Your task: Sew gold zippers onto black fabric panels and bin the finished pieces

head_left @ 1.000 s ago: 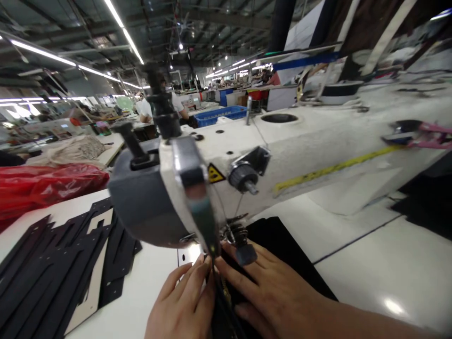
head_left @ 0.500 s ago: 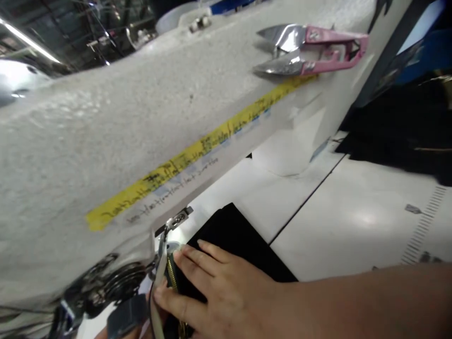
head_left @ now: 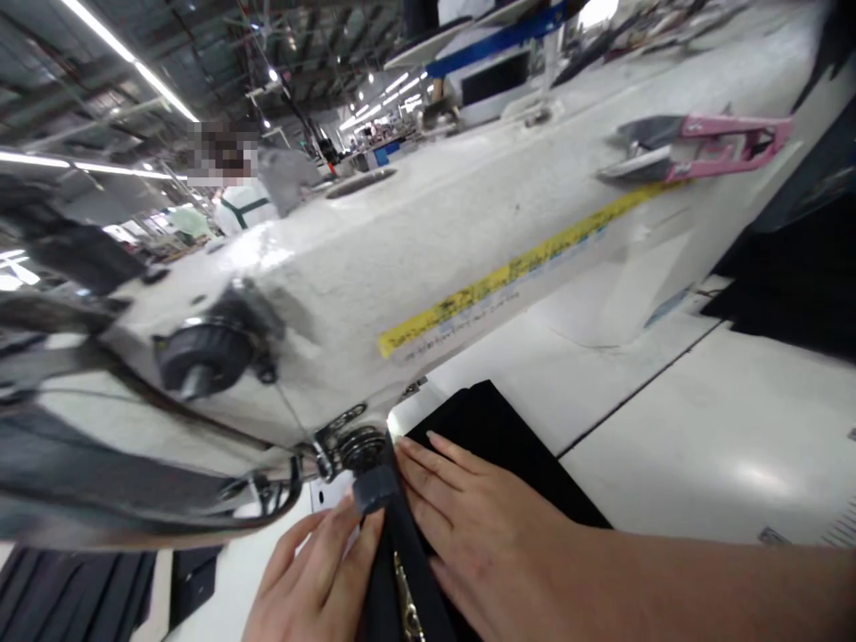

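Note:
Black fabric (head_left: 491, 437) with a gold-toothed zipper (head_left: 407, 596) lies on the white bed of a sewing machine (head_left: 334, 285). My right hand (head_left: 481, 526) rests flat on the fabric, fingers stretched toward the needle area. To the left of the zipper, my left hand (head_left: 311, 575) lies on the fabric's edge, its fingers extended and somewhat apart. Its fingertips are partly hidden by a dark grey block (head_left: 374, 489) on the machine head. The needle and presser foot cannot be made out behind the head.
Pink-handled thread snips (head_left: 728, 147) lie on the machine arm above a yellow strip with handwriting (head_left: 522, 267). Dark cloth (head_left: 795, 267) is at the right, and dark pieces (head_left: 80, 593) are at lower left. A person (head_left: 244, 201) is in the background.
The view has swung left and upward, bringing in the machine head and the workshop. More of my left hand now shows. My right hand stays flat on the fabric.

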`<state>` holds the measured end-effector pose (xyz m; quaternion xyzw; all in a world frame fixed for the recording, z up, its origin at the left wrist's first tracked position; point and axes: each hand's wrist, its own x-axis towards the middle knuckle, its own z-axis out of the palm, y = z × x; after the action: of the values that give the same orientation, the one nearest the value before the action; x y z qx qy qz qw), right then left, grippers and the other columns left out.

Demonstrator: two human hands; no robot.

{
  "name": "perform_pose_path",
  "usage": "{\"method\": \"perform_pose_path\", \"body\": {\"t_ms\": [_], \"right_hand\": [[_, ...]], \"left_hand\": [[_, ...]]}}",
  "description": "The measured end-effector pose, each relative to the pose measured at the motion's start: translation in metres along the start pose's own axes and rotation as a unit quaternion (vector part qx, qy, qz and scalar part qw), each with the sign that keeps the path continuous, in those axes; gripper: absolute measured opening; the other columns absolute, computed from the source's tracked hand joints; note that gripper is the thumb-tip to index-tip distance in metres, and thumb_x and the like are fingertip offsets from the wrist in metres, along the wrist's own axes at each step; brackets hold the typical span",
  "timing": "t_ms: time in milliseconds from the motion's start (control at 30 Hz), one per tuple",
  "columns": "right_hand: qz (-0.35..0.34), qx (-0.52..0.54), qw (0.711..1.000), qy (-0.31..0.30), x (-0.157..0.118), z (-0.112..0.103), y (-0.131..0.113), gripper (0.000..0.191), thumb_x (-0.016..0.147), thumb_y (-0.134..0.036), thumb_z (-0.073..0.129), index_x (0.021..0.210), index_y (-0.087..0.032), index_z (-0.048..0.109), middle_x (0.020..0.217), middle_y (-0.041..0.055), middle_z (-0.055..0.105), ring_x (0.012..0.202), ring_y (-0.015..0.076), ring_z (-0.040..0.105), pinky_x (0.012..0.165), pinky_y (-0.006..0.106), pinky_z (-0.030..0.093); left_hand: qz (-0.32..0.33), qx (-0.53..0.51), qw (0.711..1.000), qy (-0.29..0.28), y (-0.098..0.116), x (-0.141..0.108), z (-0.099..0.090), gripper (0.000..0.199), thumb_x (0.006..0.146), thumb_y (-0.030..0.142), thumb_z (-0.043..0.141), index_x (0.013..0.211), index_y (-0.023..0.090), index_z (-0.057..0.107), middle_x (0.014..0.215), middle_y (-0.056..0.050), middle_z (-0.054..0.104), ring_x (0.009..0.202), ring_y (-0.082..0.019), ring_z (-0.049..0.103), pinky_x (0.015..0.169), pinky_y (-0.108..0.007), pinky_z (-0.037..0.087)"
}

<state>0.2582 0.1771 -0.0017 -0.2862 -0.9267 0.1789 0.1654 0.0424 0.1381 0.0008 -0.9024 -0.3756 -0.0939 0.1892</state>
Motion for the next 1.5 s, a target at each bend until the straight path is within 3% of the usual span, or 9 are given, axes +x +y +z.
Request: {"method": "perform_pose_path", "body": {"t_ms": [133,233,533,767,933,1100,1200,1367,1500], "right_hand": [[-0.009,-0.010,0.999,-0.036,0.000,-0.005,-0.001,0.049,0.085,-0.016,0.041,0.133,-0.010,0.039,0.143,0.0119,0.028,0.134,0.0267,0.015,0.110,0.046,0.016],[-0.012,-0.019,0.999,-0.047,0.001,-0.005,0.000,0.047,0.085,-0.017,0.041,0.131,-0.008,0.043,0.142,0.0143,0.030,0.133,0.0275,0.016,0.110,0.046,0.017],[-0.043,-0.063,0.996,-0.045,0.003,-0.005,0.000,0.052,0.080,-0.013,0.042,0.132,-0.008,0.042,0.139,0.0156,0.034,0.133,0.0278,0.019,0.108,0.048,0.022],[-0.050,-0.075,0.994,-0.060,0.004,-0.003,0.002,0.057,0.075,-0.009,0.043,0.132,-0.006,0.041,0.139,0.0175,0.034,0.132,0.0283,0.021,0.106,0.048,0.024],[-0.057,-0.074,0.994,-0.064,0.003,-0.007,0.002,0.057,0.076,-0.010,0.044,0.133,-0.007,0.040,0.138,0.0166,0.037,0.132,0.0273,0.021,0.106,0.047,0.024],[-0.073,-0.105,0.990,-0.057,0.005,-0.008,-0.001,0.054,0.077,-0.009,0.041,0.131,-0.004,0.042,0.136,0.0184,0.039,0.129,0.0286,0.030,0.105,0.048,0.028],[-0.075,-0.106,0.991,-0.041,0.005,-0.007,0.000,0.056,0.075,-0.009,0.041,0.131,-0.007,0.042,0.135,0.0164,0.041,0.127,0.0266,0.034,0.105,0.046,0.028],[-0.066,-0.077,0.994,-0.030,0.002,-0.005,0.001,0.059,0.075,-0.009,0.042,0.133,-0.006,0.039,0.137,0.0167,0.038,0.129,0.0262,0.030,0.106,0.046,0.025],[-0.056,-0.073,0.994,-0.055,0.003,-0.007,0.000,0.057,0.075,-0.010,0.043,0.131,-0.005,0.041,0.137,0.0182,0.037,0.131,0.0271,0.024,0.106,0.047,0.024]], "left_hand": [[-0.030,-0.014,0.999,0.005,0.006,0.004,-0.002,0.033,0.091,0.012,0.034,0.117,0.012,0.055,0.114,-0.010,0.061,0.103,-0.020,0.057,0.085,-0.031,0.048],[-0.043,-0.018,0.998,0.030,0.010,0.008,-0.001,0.033,0.093,0.014,0.031,0.112,0.014,0.058,0.108,-0.008,0.064,0.099,-0.018,0.059,0.084,-0.031,0.048],[-0.077,-0.014,0.995,0.057,0.019,0.012,0.003,0.037,0.095,0.015,0.025,0.106,0.013,0.061,0.104,-0.009,0.064,0.099,-0.018,0.058,0.082,-0.032,0.047],[-0.126,-0.021,0.983,0.131,0.029,0.012,0.024,0.039,0.095,0.015,0.024,0.103,0.010,0.061,0.101,-0.011,0.063,0.097,-0.020,0.058,0.081,-0.034,0.046],[-0.122,-0.030,0.982,0.143,0.028,0.013,0.019,0.041,0.095,0.015,0.022,0.101,0.009,0.062,0.098,-0.011,0.064,0.094,-0.020,0.058,0.080,-0.034,0.046],[-0.108,-0.028,0.988,0.111,0.027,0.016,0.013,0.040,0.094,0.013,0.023,0.100,0.008,0.062,0.096,-0.011,0.064,0.093,-0.020,0.059,0.079,-0.032,0.046],[-0.123,-0.022,0.983,0.133,0.028,0.016,0.013,0.041,0.094,0.013,0.021,0.099,0.009,0.062,0.094,-0.011,0.064,0.093,-0.020,0.058,0.079,-0.033,0.046],[-0.103,-0.031,0.991,0.076,0.025,0.015,0.005,0.035,0.093,0.012,0.027,0.105,0.008,0.060,0.100,-0.012,0.063,0.097,-0.020,0.058,0.082,-0.032,0.046],[-0.089,-0.023,0.992,0.087,0.023,0.013,0.008,0.039,0.094,0.015,0.023,0.104,0.009,0.061,0.101,-0.012,0.063,0.097,-0.020,0.058,0.081,-0.031,0.046]]}}
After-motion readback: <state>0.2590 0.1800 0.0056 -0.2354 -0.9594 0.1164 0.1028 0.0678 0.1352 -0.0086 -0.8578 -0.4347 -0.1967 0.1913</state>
